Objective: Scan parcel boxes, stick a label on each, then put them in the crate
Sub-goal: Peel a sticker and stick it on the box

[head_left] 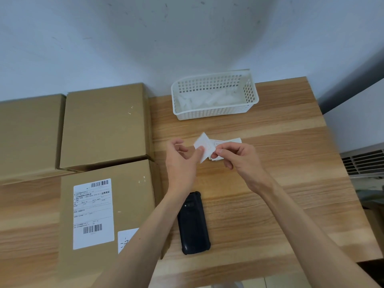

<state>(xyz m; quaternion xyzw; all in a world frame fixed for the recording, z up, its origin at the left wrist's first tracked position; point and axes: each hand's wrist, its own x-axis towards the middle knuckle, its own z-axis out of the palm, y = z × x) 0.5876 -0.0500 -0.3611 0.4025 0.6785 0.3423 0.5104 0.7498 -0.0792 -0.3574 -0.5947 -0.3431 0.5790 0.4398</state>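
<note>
Parcel-packing station in a plain room: wooden table [270,204] against a scuffed white wall [187,38], cardboard boxes [104,125] stacked along its left edge, one bearing a barcoded shipping label [93,213].

Bare table [280,163] lies open between basket [214,96], scanner [194,223] and boxes [106,125].

A single head-worn, wide-angle view looks forward and steeply down from above the near edge of the wooden worktop [270,204], facing the pale wall [187,38] that fills the upper third of the frame. It sits close: both forearms enter from the bottom edge and reach to mid-frame. The worktop's far right corner lies at upper right, its edges bowed by the lens. There is no second view to overlap with.
</note>
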